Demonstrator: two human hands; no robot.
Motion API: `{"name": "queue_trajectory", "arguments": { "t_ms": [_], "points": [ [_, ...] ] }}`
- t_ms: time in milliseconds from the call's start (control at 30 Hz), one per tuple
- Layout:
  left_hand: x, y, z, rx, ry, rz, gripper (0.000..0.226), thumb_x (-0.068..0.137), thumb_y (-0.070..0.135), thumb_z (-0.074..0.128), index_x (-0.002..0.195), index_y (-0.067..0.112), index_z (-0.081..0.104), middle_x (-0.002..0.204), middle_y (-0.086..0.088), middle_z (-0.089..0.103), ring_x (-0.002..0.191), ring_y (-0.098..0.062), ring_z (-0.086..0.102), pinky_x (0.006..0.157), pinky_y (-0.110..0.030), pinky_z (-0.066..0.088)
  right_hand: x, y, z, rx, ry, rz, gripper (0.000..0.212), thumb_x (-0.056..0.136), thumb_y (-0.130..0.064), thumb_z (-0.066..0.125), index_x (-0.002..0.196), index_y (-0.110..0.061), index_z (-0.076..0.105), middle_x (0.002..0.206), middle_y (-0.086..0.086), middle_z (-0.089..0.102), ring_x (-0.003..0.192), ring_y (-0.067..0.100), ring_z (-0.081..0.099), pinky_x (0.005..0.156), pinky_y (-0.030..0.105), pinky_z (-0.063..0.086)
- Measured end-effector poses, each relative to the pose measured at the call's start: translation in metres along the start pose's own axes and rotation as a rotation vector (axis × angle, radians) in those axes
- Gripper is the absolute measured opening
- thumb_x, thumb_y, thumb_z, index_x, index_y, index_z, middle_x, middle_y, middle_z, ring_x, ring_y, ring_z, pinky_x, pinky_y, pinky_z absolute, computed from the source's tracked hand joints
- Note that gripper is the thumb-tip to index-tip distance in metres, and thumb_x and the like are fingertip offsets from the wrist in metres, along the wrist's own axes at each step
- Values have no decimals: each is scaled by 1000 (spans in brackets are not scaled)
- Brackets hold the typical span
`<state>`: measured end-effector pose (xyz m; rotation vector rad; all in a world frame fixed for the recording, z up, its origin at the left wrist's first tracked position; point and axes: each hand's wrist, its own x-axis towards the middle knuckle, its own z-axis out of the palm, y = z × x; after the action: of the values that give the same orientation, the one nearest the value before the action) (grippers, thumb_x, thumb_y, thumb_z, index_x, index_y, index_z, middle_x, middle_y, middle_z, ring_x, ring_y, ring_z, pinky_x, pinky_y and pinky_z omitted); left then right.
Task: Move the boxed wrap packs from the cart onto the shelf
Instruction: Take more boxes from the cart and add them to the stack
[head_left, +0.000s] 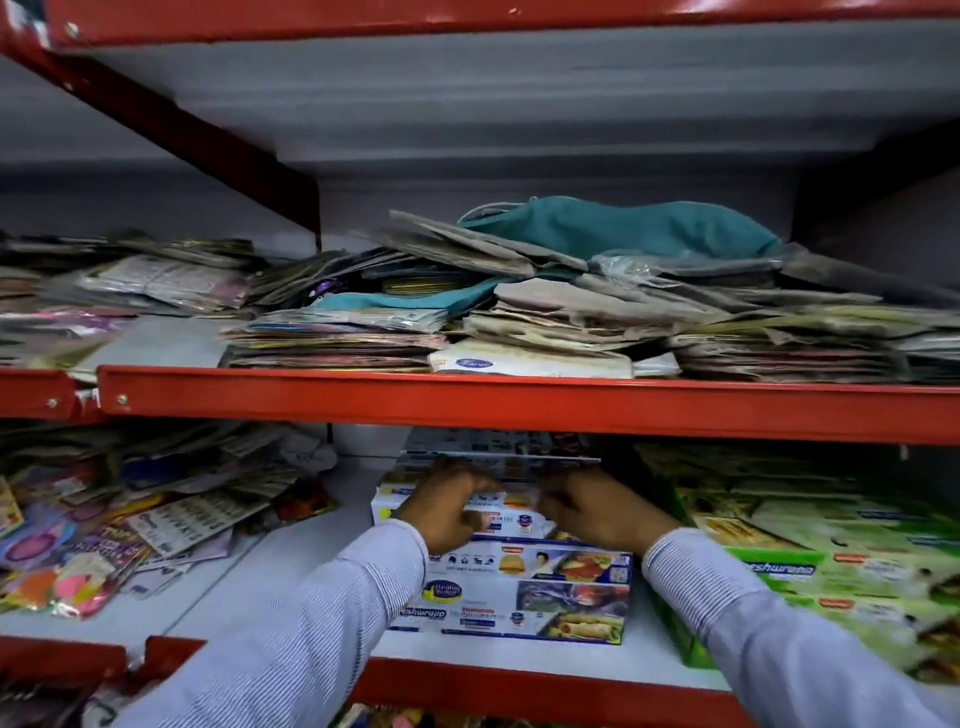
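Note:
White and blue boxed wrap packs (524, 592) lie stacked on the lower white shelf (291, 587), under the red shelf rail. My left hand (447, 506) and my right hand (592, 512) both reach deep into the shelf, fingers curled on a wrap pack (498, 457) that is tilted up at the back of the stack. Both arms wear light striped sleeves. The far end of the held pack is hidden behind the rail. The cart is out of view.
Green boxed wrap packs (810, 561) fill the shelf to the right. Loose colourful packets (104, 530) lie heaped on the left. The red rail (519, 402) carries an upper shelf piled with paper bags (571, 306) and a teal cloth bag (623, 226).

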<state>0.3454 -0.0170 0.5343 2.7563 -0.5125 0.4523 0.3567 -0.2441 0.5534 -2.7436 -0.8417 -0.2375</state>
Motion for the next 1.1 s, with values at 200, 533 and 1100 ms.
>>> {"name": "queue_trajectory", "arguments": {
  "t_ms": [200, 533, 1100],
  "points": [
    [-8, -13, 22, 67, 150, 58, 40, 96, 39, 57, 135, 30, 54, 144, 2, 53, 131, -24, 48, 110, -40, 38, -6, -8, 39, -178, 203, 4, 48, 97, -49, 39, 134, -19, 47, 133, 8, 60, 116, 32, 57, 95, 42, 50],
    [-20, -19, 20, 48, 205, 48, 42, 98, 32, 56, 140, 30, 51, 145, 3, 54, 134, -22, 49, 110, -34, 39, -5, -2, 45, -115, 323, 4, 50, 92, -58, 45, 131, -27, 53, 135, -3, 61, 120, 23, 56, 98, 37, 48],
    [-45, -21, 44, 381, 396, 68, 59, 100, 43, 41, 153, 21, 25, 164, -5, 16, 151, -32, 7, 118, -61, 9, -21, 5, 72, -267, 604, -62, 62, 96, -58, 37, 145, -20, 39, 154, 4, 40, 145, 23, 30, 120, 46, 23]
  ]
}}
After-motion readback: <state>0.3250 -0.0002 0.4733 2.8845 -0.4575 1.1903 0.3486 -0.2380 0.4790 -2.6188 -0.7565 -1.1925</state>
